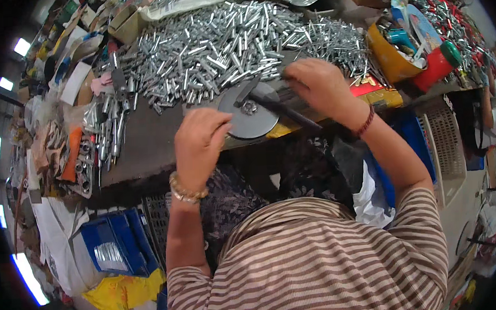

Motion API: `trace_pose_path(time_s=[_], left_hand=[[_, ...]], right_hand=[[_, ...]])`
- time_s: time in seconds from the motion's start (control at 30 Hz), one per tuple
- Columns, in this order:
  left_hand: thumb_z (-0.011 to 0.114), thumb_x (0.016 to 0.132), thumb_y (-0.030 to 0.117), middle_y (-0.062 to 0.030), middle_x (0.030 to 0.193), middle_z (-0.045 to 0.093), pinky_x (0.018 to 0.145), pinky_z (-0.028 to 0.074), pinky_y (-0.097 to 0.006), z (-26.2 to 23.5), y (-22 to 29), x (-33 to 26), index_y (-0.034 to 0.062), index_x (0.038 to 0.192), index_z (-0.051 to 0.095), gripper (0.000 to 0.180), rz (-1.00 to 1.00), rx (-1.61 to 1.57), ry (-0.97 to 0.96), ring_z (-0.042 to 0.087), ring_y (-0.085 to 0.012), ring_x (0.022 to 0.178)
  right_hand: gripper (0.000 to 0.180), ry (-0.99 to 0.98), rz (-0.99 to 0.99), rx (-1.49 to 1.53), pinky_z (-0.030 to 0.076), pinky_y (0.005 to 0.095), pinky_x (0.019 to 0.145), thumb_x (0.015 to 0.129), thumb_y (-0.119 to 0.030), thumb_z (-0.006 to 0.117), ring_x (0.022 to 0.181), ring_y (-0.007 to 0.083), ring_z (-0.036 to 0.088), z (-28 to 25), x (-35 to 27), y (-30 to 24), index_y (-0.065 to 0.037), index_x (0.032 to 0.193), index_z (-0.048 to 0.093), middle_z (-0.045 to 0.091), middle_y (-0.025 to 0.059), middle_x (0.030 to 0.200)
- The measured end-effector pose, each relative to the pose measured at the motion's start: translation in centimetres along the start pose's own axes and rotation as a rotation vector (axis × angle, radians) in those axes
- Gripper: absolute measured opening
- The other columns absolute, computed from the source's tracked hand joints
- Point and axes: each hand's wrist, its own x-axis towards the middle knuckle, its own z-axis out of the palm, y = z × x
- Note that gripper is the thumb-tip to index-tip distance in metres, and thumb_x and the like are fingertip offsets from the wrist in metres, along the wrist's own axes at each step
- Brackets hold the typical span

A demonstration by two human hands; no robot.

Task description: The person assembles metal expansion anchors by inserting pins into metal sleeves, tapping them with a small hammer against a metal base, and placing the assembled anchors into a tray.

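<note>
A round grey metal disc (238, 124) lies at the bench's front edge, with a small metal piece (249, 108) at its centre. Across the disc rests a hammer (288, 111), its dark handle slanting toward me on the right. My left hand (199, 144) is beside the disc's left rim, thumb and fingers pinched together; anything between them is too small to make out. Over the bench beyond the hammer handle, my right hand (322, 87) has its fingers curled together near the heap of silver metal tubes (219, 49). What it may hold is hidden.
Thinner metal pins (338, 44) are heaped at the back right, near a yellow container (387, 55) and a red bottle with a green cap (437, 66). Wrenches and tools (107, 129) crowd the left. Blue bins (120, 242) stand below the bench.
</note>
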Motion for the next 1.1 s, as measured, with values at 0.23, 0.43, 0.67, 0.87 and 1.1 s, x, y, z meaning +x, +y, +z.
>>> trace_pose_path(time_s=[0.23, 0.43, 0.67, 0.87, 1.1], left_hand=[[0.079, 0.083, 0.010, -0.0093, 0.093, 0.069, 0.080, 0.051, -0.042, 2.5, 0.4, -0.2, 0.0070, 0.098, 0.075, 0.016, -0.175, -0.090, -0.095, 0.064, -0.0299, 0.090], [0.079, 0.084, 0.009, -0.0088, 0.095, 0.066, 0.079, 0.050, -0.040, 2.7, -0.4, -1.8, 0.0060, 0.097, 0.075, 0.014, -0.244, -0.138, -0.043, 0.063, -0.0298, 0.091], [0.079, 0.085, 0.010, -0.0082, 0.092, 0.064, 0.080, 0.051, -0.039, 2.7, -0.6, -2.0, 0.0073, 0.096, 0.077, 0.012, -0.240, -0.104, -0.036, 0.063, -0.0284, 0.091], [0.079, 0.086, 0.010, -0.0071, 0.092, 0.063, 0.078, 0.051, -0.039, 2.7, -0.8, -2.3, 0.0085, 0.098, 0.078, 0.013, -0.209, -0.110, -0.017, 0.063, -0.0276, 0.090], [0.080, 0.086, 0.011, -0.0070, 0.091, 0.062, 0.076, 0.051, -0.039, 3.1, -0.9, -2.6, 0.0090, 0.099, 0.078, 0.013, -0.199, -0.056, -0.007, 0.063, -0.0270, 0.087]], right_hand=[[0.010, 0.009, -0.016, 0.104, 0.054, 0.0426, 0.074, 0.077, -0.004, 0.070, 0.089, 0.0306, 0.065, 2.4, -1.6, -6.8, -0.008, 0.087, 0.067, 0.060, 0.0088, 0.090], [0.009, 0.006, -0.024, 0.057, 0.050, 0.0411, 0.077, 0.077, -0.004, 0.070, 0.090, 0.0280, 0.063, 3.1, -1.7, -7.6, -0.009, 0.085, 0.068, 0.059, 0.0071, 0.089], [0.006, 0.044, -0.023, 0.054, 0.048, 0.0405, 0.077, 0.079, -0.006, 0.070, 0.090, 0.0268, 0.063, 3.6, -1.7, -7.7, -0.009, 0.084, 0.067, 0.059, 0.0060, 0.088], [0.006, 0.060, -0.022, 0.058, 0.047, 0.0401, 0.076, 0.080, -0.006, 0.071, 0.089, 0.0258, 0.064, 3.9, -1.6, -7.8, -0.009, 0.083, 0.067, 0.058, 0.0053, 0.086], [0.007, 0.084, -0.008, 0.114, 0.047, 0.0404, 0.076, 0.079, -0.006, 0.073, 0.087, 0.0260, 0.064, 4.2, -1.5, -7.4, -0.010, 0.082, 0.069, 0.059, 0.0049, 0.085]])
